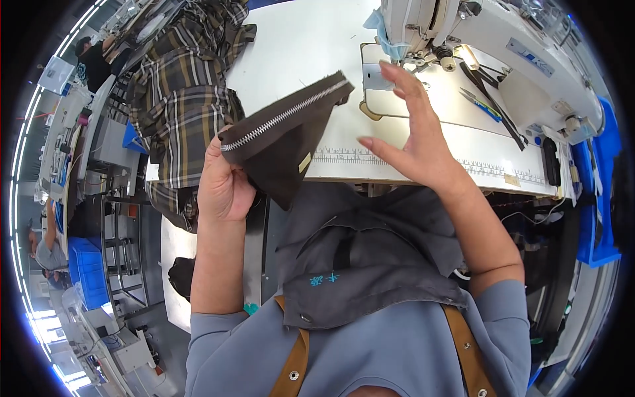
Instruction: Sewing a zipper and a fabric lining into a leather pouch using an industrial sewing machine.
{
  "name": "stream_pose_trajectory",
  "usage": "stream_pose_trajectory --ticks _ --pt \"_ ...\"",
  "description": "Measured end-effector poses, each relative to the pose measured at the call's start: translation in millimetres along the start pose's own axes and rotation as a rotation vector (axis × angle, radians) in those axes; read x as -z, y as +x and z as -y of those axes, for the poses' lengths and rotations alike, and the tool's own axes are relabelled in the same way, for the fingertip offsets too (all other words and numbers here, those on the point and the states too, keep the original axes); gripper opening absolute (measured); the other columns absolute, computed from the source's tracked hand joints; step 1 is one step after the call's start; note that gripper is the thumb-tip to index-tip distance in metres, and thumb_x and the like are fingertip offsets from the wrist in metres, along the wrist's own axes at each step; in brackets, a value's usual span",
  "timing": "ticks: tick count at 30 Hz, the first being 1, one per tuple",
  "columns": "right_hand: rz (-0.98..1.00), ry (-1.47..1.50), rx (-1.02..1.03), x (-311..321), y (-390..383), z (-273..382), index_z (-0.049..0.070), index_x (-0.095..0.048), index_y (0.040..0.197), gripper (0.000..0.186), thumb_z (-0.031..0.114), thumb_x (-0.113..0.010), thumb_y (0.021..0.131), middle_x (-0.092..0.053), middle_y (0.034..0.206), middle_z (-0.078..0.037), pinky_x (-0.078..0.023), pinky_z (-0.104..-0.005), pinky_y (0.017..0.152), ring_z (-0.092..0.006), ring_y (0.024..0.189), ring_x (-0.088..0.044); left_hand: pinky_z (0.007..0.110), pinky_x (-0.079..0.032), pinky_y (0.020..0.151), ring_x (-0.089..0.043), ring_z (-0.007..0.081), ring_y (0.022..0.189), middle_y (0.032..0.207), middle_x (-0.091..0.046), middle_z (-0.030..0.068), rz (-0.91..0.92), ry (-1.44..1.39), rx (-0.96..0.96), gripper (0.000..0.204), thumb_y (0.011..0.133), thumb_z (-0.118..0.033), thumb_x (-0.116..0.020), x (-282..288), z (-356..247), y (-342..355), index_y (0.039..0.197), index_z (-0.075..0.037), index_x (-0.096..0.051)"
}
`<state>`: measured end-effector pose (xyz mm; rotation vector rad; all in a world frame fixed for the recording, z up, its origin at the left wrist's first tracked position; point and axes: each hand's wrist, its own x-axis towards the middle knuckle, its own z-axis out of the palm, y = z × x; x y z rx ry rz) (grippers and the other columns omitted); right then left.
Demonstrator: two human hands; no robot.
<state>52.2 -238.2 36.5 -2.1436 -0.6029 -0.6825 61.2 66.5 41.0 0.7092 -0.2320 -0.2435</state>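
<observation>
A dark brown fabric piece (286, 126) with a silver metal zipper (284, 119) along its upper edge is lifted above the table's front edge. My left hand (225, 178) grips it at its left end, thumb and fingers closed on the cloth. A small pale label (305, 163) shows on the piece's lower part. To the right, my right hand (420, 135) is raised with thumb and fingers apart, holding nothing. Beyond its fingertips stands the sewing machine (423, 33), whose needle area is partly covered by a light blue cloth (387, 40).
Plaid fabric (178, 92) is heaped at the table's left side. On the white table (284, 40), a ruler strip (463, 163) runs along the front edge. Pens (481, 106) and dark strips (496, 109) lie right of the machine bed. A blue bin (598, 185) stands far right.
</observation>
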Motion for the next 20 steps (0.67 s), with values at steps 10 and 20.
stream_pose_trajectory --ticks 10,20 --pt "0.165 0.280 -0.183 -28.9 7.4 15.1 0.014 -0.031 0.155 0.086 0.009 -0.076 0.082 -0.052 0.147 -0.010 -0.031 -0.0462 0.119 -0.0278 0.140 -0.043 0.040 -0.051 0.101 -0.066 0.0243 0.110 0.109 -0.069 0.0108 0.134 -0.131 0.047 0.022 0.099 -0.026 -0.063 17.2 -3.2 -27.1 0.108 -0.006 -0.059" --pt "0.182 0.634 -0.375 -12.9 -20.3 15.4 0.018 -0.042 0.150 0.074 0.006 -0.074 0.084 -0.054 0.136 -0.005 -0.038 -0.0394 0.114 -0.0222 0.123 -0.054 0.047 -0.050 0.105 -0.066 0.0346 0.115 0.121 -0.067 0.0217 0.140 -0.287 0.048 0.033 0.092 -0.022 -0.070 35.9 -5.9 -35.3 0.116 -0.002 -0.059"
